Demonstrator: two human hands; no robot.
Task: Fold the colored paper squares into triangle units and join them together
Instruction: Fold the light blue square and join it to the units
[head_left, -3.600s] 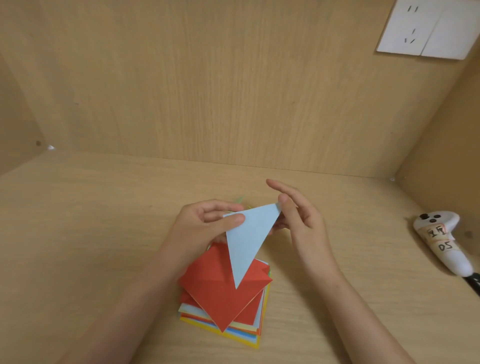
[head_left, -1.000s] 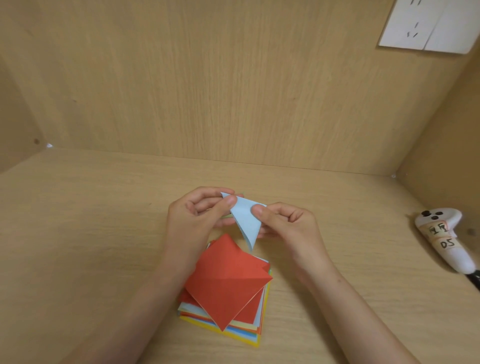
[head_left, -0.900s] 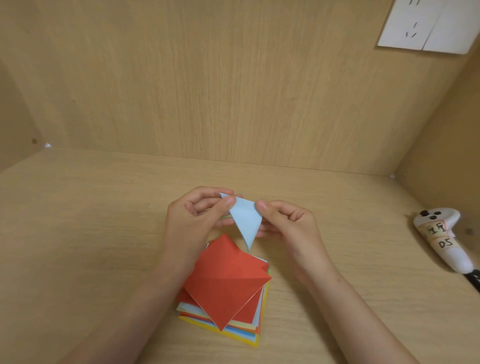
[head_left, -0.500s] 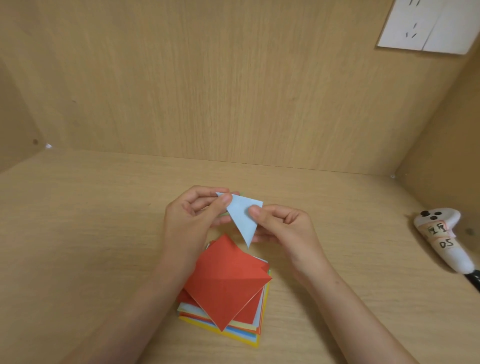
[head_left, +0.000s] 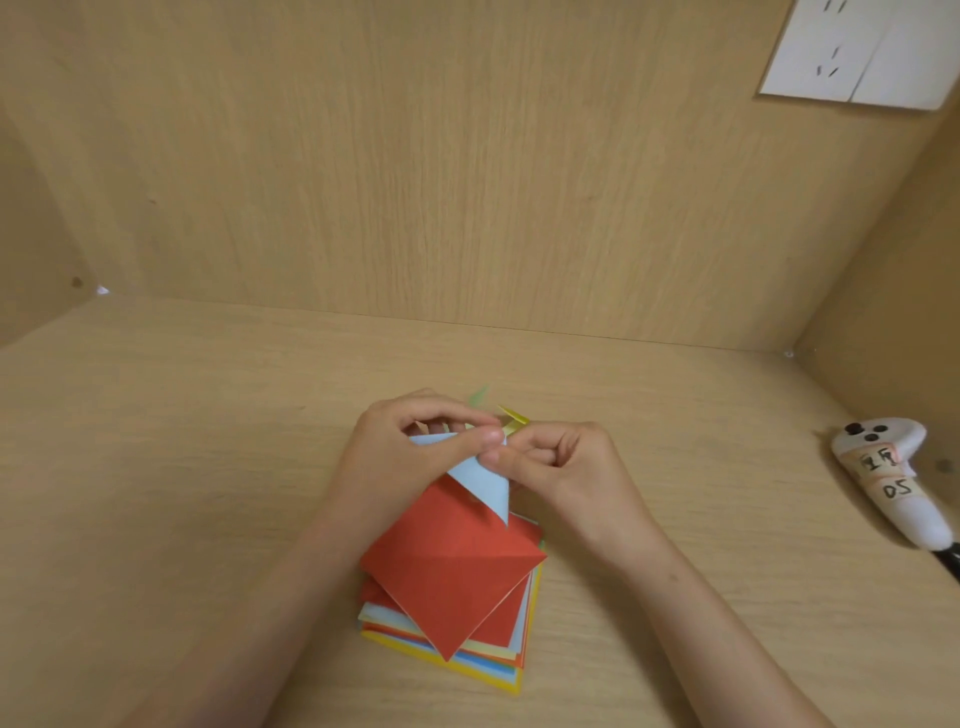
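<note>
Light wooden boards make the desk and the back wall. Near the middle of the desk, the left hand curls its thumb and fingers round the top of a small light blue folded paper triangle. The right hand has its fingers curled in and pinches the right edge of the same triangle between thumb and first finger. The two thumbs sit just beside each other. The triangle's sharp tip points down over a red paper square, which lies turned like a diamond. That red sheet is on top of a stack of colored paper squares, flat on the desk between the two wrists. Just behind the fingers, a bit of yellow folded paper and a tiny green paper tip peek out. Well apart, on the right, a white controller with handwritten labels lies by the side wall. High up on the right is a white wall socket plate.
</note>
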